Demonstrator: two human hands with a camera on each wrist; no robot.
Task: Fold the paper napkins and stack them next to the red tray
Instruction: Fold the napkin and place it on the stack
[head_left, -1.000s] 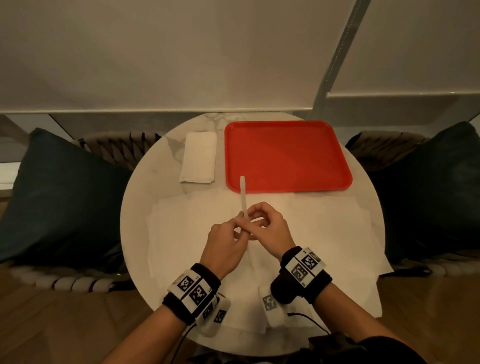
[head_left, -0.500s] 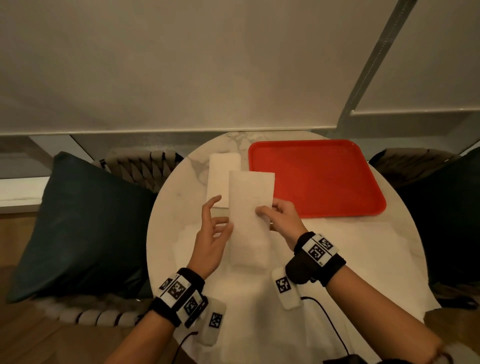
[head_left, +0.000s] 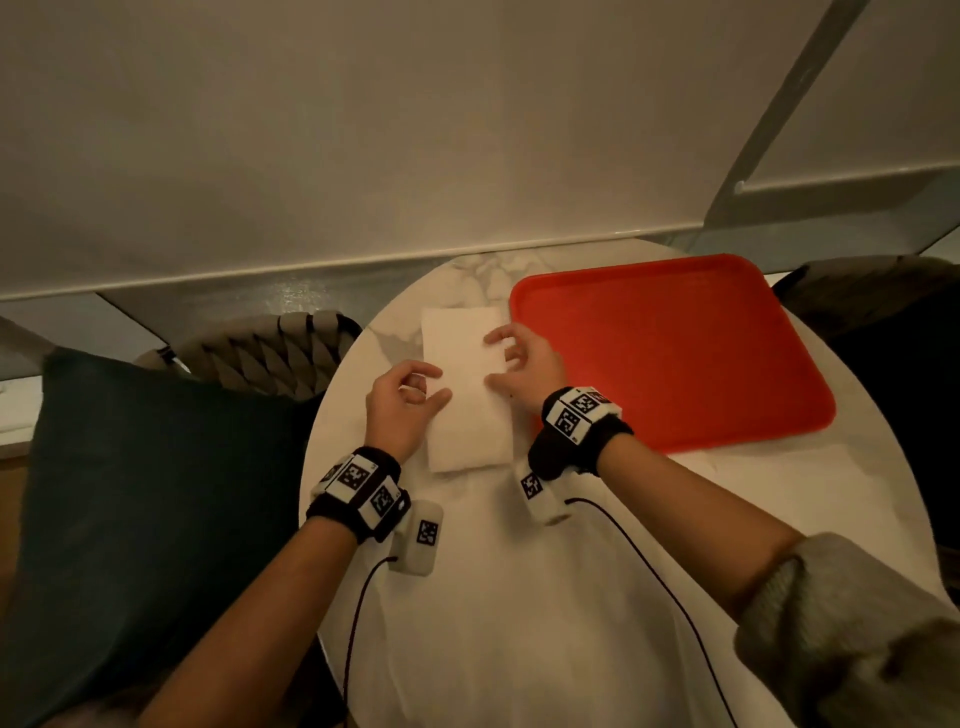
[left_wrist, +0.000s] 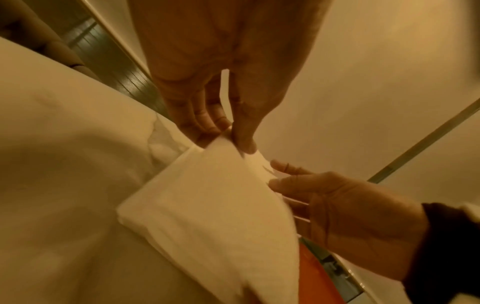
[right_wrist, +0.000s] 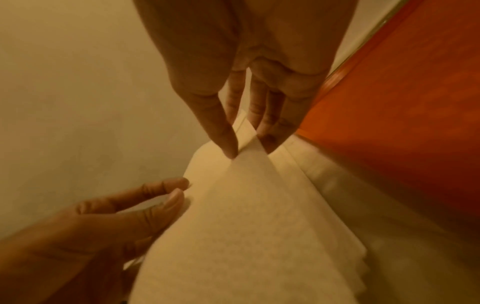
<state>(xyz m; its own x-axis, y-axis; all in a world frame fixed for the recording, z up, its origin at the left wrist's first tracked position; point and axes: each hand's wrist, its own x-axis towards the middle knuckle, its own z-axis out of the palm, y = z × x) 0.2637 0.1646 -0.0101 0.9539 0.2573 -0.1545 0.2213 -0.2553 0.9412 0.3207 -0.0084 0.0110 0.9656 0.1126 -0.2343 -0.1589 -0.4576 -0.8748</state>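
Note:
A white folded napkin (head_left: 467, 410) lies flat just left of the red tray (head_left: 670, 353), over the stack of folded napkins (right_wrist: 324, 205), whose stepped edges show beneath it in the right wrist view. My left hand (head_left: 439, 387) pinches the napkin's left edge between thumb and fingers (left_wrist: 241, 131). On the tray side, my right hand (head_left: 493, 361) pinches the opposite edge (right_wrist: 249, 148). How much of the napkin rests on the stack is hidden.
Unfolded white napkins (head_left: 545, 597) cover the near half of the round marble table (head_left: 343, 395). A dark cushion (head_left: 130, 493) and a woven chair (head_left: 260, 353) stand to the left. Thin cables (head_left: 649, 561) run from the wrist cameras across the table.
The napkin, first held edge-up in front of me, turned flat and was carried forward and left; it now lies over the stack beside the tray, with both hands on its edges.

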